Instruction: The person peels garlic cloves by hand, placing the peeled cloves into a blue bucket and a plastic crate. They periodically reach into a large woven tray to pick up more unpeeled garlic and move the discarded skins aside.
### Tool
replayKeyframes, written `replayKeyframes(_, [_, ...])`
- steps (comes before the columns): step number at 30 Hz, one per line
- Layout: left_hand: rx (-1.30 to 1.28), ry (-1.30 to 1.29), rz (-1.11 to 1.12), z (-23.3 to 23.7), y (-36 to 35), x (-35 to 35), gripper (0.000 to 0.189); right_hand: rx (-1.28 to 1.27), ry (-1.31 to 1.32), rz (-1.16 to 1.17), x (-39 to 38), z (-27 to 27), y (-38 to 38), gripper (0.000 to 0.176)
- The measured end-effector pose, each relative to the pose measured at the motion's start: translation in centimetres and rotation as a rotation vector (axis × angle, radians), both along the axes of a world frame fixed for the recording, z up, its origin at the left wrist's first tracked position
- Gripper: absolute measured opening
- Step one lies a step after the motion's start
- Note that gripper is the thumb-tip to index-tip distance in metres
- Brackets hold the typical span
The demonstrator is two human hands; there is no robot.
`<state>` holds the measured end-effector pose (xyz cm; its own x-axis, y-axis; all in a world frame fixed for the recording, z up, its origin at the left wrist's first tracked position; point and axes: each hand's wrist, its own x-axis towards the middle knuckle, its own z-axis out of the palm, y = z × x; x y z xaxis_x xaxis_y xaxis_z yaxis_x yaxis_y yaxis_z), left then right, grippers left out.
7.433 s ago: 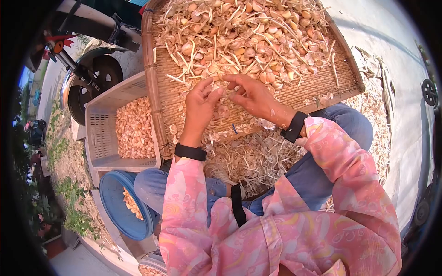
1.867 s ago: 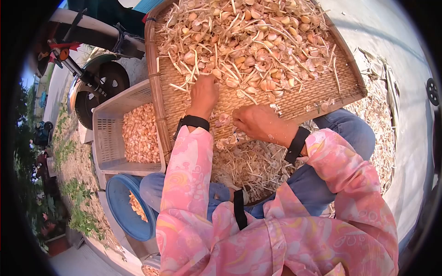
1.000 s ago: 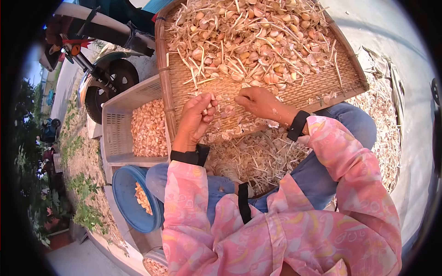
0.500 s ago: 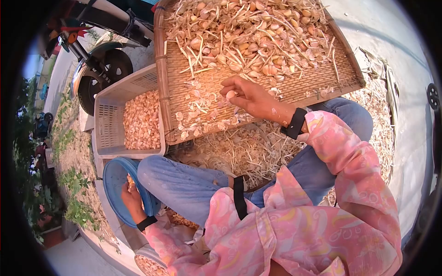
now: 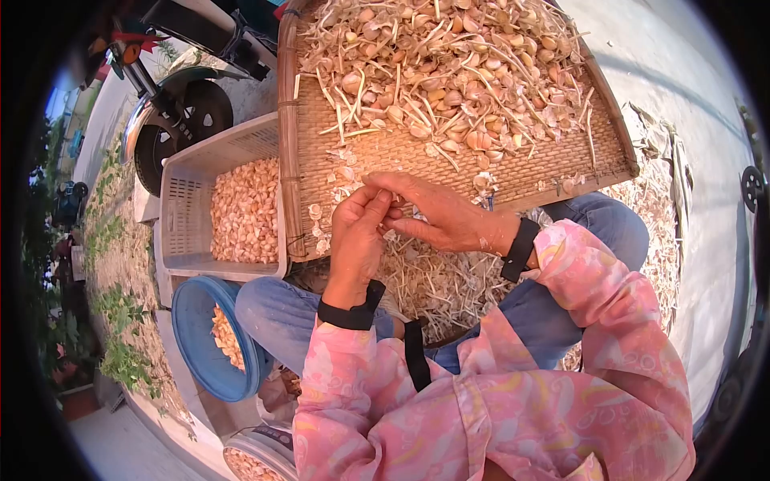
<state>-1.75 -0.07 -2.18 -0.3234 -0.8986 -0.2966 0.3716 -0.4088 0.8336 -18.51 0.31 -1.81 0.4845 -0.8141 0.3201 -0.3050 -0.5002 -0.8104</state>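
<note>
My left hand and my right hand meet above the front edge of a woven bamboo tray. Their fingertips are pinched together around a garlic clove, which the fingers mostly cover. Farther back on the tray lies a heap of garlic cloves mixed with dry stems and papery skins. Loose bits of skin are scattered on the weave near my left hand.
Left of the tray stands a white plastic crate with cloves in it. A blue bucket holding peeled cloves is below it, near another container of cloves. Skins and stems litter the ground between my knees. A wheeled vehicle stands behind.
My left hand has left the blue bucket and come up to my right hand at the tray's edge. My right hand, earlier holding a clove, has moved slightly down and right.
</note>
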Motion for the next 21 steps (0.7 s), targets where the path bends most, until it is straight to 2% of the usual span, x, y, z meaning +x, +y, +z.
replayKeyframes(2, [0.026,0.084,0.033,0.8,0.5,0.7,0.018,-0.116,-0.06,-0.007,-0.2,0.3,0.1,0.047])
replayKeyframes(4, [0.04,0.219,0.066,5.9,2.4,0.9,0.02,-0.069,-0.019,-0.196,-1.2,-0.9,-1.2,0.048])
replayKeyframes(6, [-0.081,0.305,-0.067,12.5,5.5,0.5,0.025,-0.119,0.161,-0.299,-2.2,-2.8,-2.9,0.048])
replayKeyframes(8, [-0.346,0.61,-0.327,15.9,7.1,0.7,0.03,-0.191,0.303,-0.348,-1.9,-3.0,-5.7,0.048])
replayKeyframes(9, [-0.364,0.847,-0.135,17.6,8.6,-1.2,0.028,-0.236,0.357,-0.346,-1.5,-2.7,-7.4,0.048])
replayKeyframes(11, [-0.324,1.075,0.048,20.0,10.4,-2.1,0.026,-0.336,0.456,-0.385,-0.7,-2.4,-11.1,0.048])
replayKeyframes(13, [-0.285,1.069,-0.001,20.6,10.3,-1.1,0.024,-0.438,0.546,-0.473,0.2,-3.4,-14.5,0.048])
replayKeyframes(17, [-0.474,1.083,-0.103,19.1,8.7,-0.2,0.023,-0.332,0.775,-0.551,1.7,-4.0,-16.7,0.05])
replayKeyframes(21, [-0.385,1.31,-0.086,19.6,9.5,-1.4,0.023,-0.29,0.741,-0.354,0.5,-5.5,-15.0,0.046])
